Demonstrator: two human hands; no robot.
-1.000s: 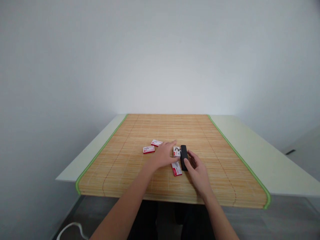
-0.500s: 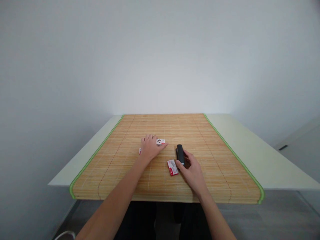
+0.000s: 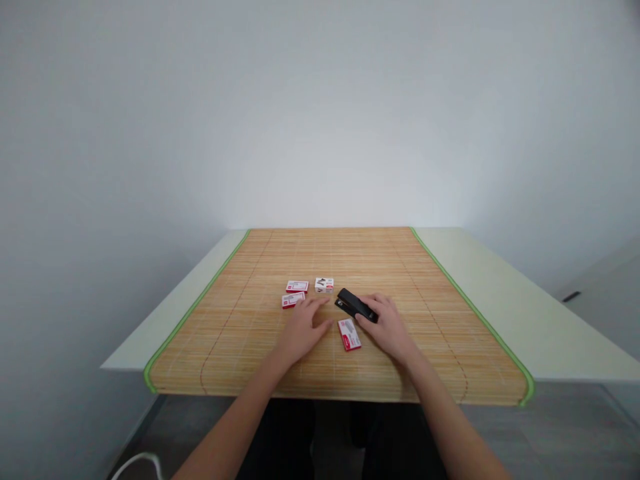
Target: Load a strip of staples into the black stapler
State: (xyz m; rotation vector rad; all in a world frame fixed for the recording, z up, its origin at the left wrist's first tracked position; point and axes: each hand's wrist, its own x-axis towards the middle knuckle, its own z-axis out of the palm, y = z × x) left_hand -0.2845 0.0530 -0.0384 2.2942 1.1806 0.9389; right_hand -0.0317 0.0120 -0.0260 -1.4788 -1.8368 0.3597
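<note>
Right hand [image 3: 387, 327] on stapler [image 3: 355, 305], left hand [image 3: 303, 328] flat on mat [image 3: 425, 320], centre of frame.
We find the black stapler just below frame centre, set aslant, its free end towards the upper left. The right grip is clamped over its lower-right end; we cannot tell whether it rests on the mat or is raised. The left grip is apart, fingers spread, palm down, holding nothing, with fingertips just beside the left box [image 3: 293, 300]. The near box [image 3: 349, 335] lies between the hands, below the stapler. The far box [image 3: 297, 286] and white box [image 3: 324, 285] sit side by side above the left hand. The mat covers the counter [image 3: 480, 280].
</note>
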